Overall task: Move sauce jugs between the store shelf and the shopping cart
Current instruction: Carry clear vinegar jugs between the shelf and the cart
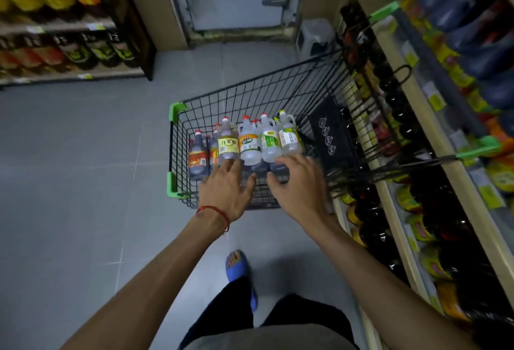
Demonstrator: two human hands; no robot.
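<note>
Both extended over cart [278, 94]: left hand [225, 187], right hand [299, 183].

One head cam, wide-angle, looks fwd & steeply down from standing ht, close over the cart [176, 112].

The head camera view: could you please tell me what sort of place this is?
Most likely a grocery store aisle: shelves of bottled sauces with price tags line both sides, and a wire shopping cart holding sauce jugs stands on the tiled floor.
</note>
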